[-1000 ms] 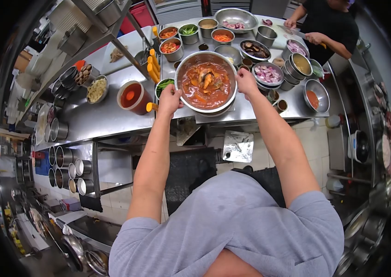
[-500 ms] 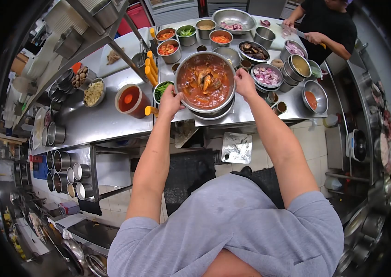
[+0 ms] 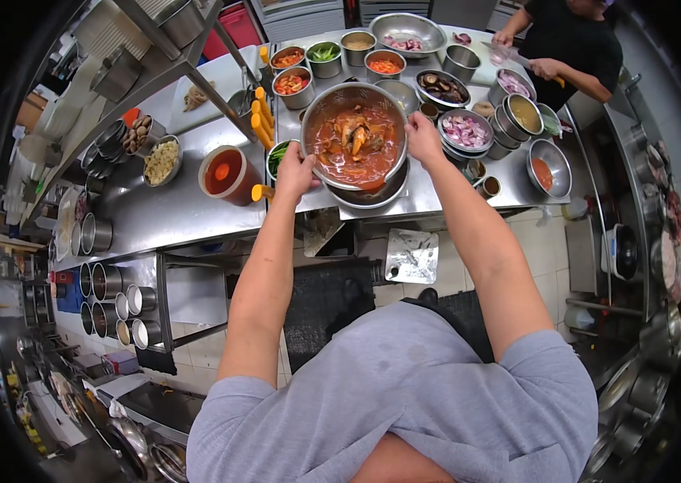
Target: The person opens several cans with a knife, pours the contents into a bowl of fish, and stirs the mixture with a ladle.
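My left hand grips the left rim of a steel colander, and my right hand grips its right rim. Small holes show along the colander's inner wall. Inside is a chunky red stew with browned pieces in the middle. The colander is tilted, its near side lower, and the stew reaches the near rim. Partly hidden below it, a wider metal bowl rests on the counter. Beside my left hand stands a container of cut greens.
A tub of red liquid stands left, near several orange handles. Behind are pots of cut peppers and a bowl of dark mushrooms. Chopped onions sit to the right. A co-worker's hands hold a knife at the far right.
The colander has tipped toward me, its near side dropping, and the stew has slid to the near rim. More of the bowl underneath shows. My hands keep their grip.
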{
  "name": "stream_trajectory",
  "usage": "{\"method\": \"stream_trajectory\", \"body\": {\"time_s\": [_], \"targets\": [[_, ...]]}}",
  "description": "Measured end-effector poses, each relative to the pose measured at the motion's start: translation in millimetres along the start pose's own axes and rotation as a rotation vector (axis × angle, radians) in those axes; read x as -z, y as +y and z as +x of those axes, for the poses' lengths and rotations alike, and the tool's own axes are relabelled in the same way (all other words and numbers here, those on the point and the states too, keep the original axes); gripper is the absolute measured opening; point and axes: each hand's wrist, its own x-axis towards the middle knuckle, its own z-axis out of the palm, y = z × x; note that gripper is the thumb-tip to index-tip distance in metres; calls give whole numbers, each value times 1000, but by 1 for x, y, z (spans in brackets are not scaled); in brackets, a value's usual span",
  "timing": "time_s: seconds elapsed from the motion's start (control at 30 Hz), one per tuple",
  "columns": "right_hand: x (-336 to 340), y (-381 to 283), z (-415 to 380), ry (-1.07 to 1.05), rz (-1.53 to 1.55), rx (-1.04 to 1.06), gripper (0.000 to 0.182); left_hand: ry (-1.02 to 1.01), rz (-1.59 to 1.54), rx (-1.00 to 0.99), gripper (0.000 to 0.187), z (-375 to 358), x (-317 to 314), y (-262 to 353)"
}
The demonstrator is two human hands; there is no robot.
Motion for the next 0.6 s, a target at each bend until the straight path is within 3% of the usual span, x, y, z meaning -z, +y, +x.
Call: {"method": "stream_trajectory", "body": {"time_s": [0.6], "targets": [[5,-7,20,64,-17,85,13,2,-42,-66,13,5,1,14]]}}
